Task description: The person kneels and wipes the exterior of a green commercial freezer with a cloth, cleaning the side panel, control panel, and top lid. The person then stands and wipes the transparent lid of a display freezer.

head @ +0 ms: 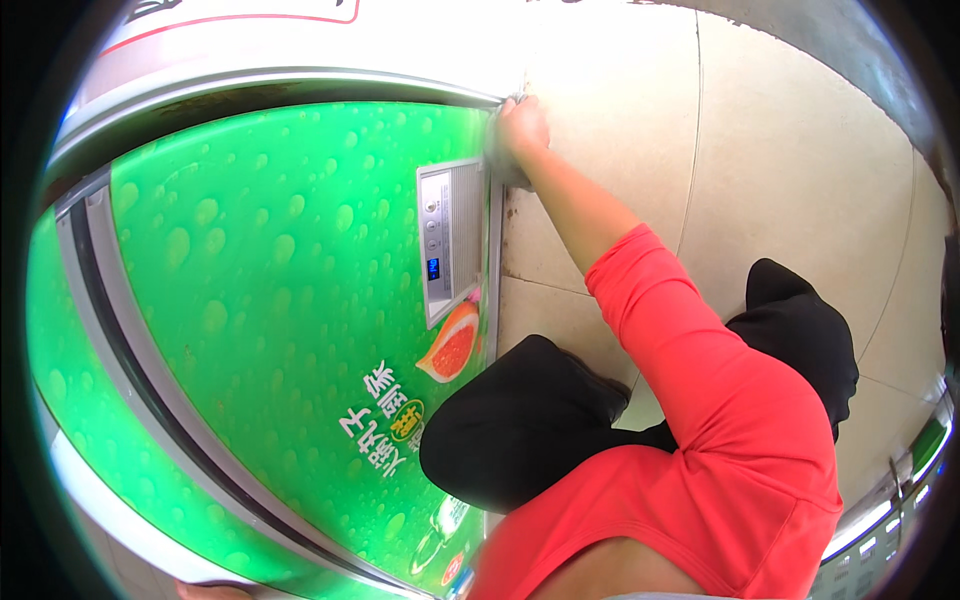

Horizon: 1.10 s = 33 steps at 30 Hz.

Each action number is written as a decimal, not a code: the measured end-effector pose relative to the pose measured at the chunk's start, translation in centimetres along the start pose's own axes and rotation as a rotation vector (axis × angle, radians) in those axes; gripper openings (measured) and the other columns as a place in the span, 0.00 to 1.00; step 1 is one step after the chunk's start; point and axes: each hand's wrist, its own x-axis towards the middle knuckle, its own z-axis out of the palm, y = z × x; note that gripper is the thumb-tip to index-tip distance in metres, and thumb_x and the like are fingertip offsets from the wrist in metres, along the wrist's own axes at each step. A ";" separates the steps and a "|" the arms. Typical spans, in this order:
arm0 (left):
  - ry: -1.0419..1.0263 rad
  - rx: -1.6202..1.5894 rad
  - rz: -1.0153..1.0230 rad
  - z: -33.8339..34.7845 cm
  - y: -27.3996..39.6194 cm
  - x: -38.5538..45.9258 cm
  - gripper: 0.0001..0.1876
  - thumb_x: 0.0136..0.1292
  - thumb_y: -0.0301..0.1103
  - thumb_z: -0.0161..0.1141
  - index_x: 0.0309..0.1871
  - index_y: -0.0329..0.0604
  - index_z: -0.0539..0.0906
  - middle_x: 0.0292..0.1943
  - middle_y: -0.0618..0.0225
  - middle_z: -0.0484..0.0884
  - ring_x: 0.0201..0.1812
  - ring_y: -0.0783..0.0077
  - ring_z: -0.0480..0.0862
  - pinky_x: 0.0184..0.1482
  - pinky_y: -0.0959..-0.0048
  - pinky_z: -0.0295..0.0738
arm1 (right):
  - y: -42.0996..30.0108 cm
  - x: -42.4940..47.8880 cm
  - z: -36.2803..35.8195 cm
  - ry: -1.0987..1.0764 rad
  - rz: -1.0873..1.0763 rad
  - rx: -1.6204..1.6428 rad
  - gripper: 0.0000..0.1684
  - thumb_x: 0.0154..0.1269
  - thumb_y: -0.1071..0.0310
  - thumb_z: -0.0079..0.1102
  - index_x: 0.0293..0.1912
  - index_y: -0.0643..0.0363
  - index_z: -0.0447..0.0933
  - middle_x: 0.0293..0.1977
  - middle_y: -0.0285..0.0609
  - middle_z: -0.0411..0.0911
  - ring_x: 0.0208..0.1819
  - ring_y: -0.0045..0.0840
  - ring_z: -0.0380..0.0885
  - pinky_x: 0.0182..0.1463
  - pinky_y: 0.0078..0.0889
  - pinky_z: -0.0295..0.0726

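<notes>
My right hand (525, 124) reaches to the lower corner of a green-faced chest freezer (247, 300), down by the floor. Its fingers are closed on what looks like a grey cloth (511, 166), blurred and partly hidden behind the wrist. The cloth lies against the freezer's bottom edge. Set into the green panel close by is a grey control panel with a vent grille (469, 225) and a lit blue display (433, 268). At the bottom left rim a sliver of skin (214, 592) shows beside the freezer top, perhaps my left hand; too little is visible to tell its pose.
Beige floor tiles (795, 172) stretch to the right of the freezer. My bent knee (495, 442) in black trousers is close to its front. A white surface with red and black markings (300, 41) adjoins the freezer's far end. A pale green slatted crate (855, 574) stands at lower right.
</notes>
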 end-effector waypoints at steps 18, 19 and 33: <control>-0.002 -0.180 -0.263 0.6 -0.5 1.0 0.26 0.72 0.49 0.39 0.53 0.36 0.80 0.49 0.57 0.81 0.50 0.62 0.78 0.54 0.70 0.70 | 17.7 -13.8 2.2 -0.521 -0.036 -0.073 0.25 0.59 0.57 0.43 0.41 0.72 0.76 0.41 0.70 0.76 0.47 0.56 0.75 0.52 0.48 0.73; -0.003 -0.188 -0.285 0.3 -0.3 1.1 0.26 0.72 0.49 0.39 0.53 0.37 0.80 0.49 0.57 0.81 0.49 0.62 0.78 0.54 0.70 0.70 | 16.5 -13.1 1.9 -0.495 -0.095 0.020 0.25 0.60 0.57 0.44 0.42 0.71 0.75 0.40 0.69 0.76 0.47 0.56 0.75 0.51 0.48 0.73; 0.063 -0.178 -0.343 1.0 -0.3 0.4 0.25 0.71 0.49 0.42 0.51 0.38 0.82 0.45 0.57 0.83 0.45 0.65 0.80 0.48 0.72 0.73 | 15.8 -19.7 1.5 -0.192 -0.631 -0.184 0.20 0.64 0.61 0.54 0.55 0.49 0.71 0.49 0.46 0.72 0.51 0.44 0.73 0.48 0.46 0.76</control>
